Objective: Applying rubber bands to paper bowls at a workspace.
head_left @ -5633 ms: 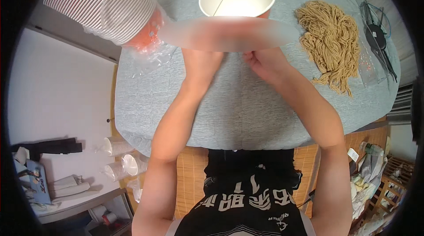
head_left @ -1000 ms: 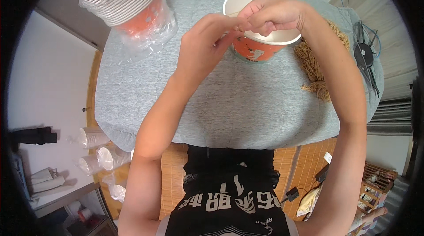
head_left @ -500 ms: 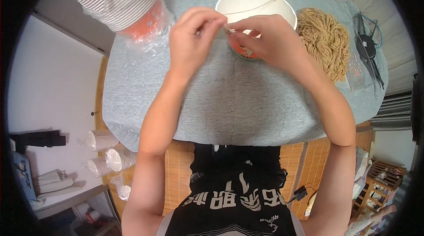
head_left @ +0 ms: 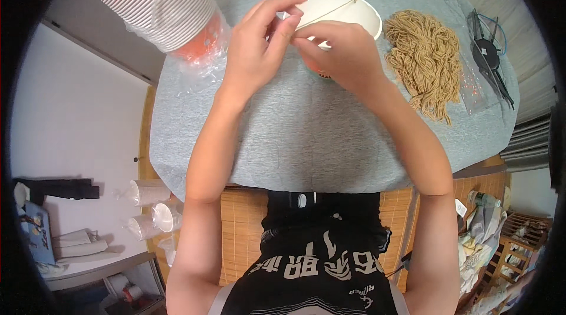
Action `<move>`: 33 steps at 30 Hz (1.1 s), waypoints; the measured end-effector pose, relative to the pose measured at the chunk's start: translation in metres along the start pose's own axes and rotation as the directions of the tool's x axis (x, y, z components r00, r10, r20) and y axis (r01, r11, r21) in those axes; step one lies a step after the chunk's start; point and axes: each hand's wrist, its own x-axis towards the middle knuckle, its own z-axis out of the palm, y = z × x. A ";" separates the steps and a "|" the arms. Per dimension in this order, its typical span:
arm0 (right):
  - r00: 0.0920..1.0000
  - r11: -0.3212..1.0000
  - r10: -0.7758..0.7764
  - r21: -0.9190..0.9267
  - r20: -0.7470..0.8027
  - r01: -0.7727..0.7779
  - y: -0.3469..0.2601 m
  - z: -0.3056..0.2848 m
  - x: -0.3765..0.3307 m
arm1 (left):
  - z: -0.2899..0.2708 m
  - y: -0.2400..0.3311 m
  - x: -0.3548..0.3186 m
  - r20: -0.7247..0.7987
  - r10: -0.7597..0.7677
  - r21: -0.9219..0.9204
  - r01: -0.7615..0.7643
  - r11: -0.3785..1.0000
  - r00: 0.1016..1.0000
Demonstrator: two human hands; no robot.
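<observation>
A paper bucket (head_left: 367, 19), white inside and orange outside, stands at the far middle of the table, partly hidden behind my hands. From a knot at its far right rim, a thin tan cord (head_left: 331, 10) runs tautly across the opening toward my fingers. My left hand (head_left: 259, 40) is closed at the bucket's left side, thumb and forefinger pinching the cord. Close against it, my right hand (head_left: 345, 52) is also closed, its fingertips gripping the cord near the near-left rim. The cord's end is hidden among the fingers.
A tall stack of paper buckets (head_left: 171, 5) in clear plastic leans at the far left. Right of the bucket lies a heap of tan cords (head_left: 424, 58), beside a clear plastic bag (head_left: 471, 91) and a black device with antennas (head_left: 488, 54). Grey cloth (head_left: 306, 144) covers the table.
My fingertips have shifted slightly left and come closer together. The cord over the opening now looks straighter and tauter. The whole view has shifted a little.
</observation>
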 end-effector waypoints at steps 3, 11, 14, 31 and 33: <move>0.995 0.992 -0.060 -0.120 -0.077 0.050 -0.005 0.007 -0.001 | -0.003 0.013 0.005 -0.036 0.021 -0.055 -0.023 0.998 0.999; 0.996 0.954 -0.069 -0.288 0.051 0.081 -0.001 -0.017 -0.015 | -0.015 0.016 0.024 -0.036 0.276 0.223 -0.262 0.939 0.960; 0.986 0.933 -0.128 -0.324 0.108 0.157 0.008 -0.033 -0.019 | -0.016 -0.006 0.027 0.018 0.266 0.338 -0.256 0.906 0.964; 0.995 0.998 -0.057 0.017 0.085 0.055 0.084 -0.054 0.045 | 0.054 -0.142 -0.024 0.126 -0.255 -0.523 0.283 0.804 0.959; 0.993 0.998 -0.057 -0.017 0.107 0.059 0.104 -0.048 0.068 | 0.054 -0.142 -0.028 0.105 -0.258 -0.377 0.279 0.883 0.960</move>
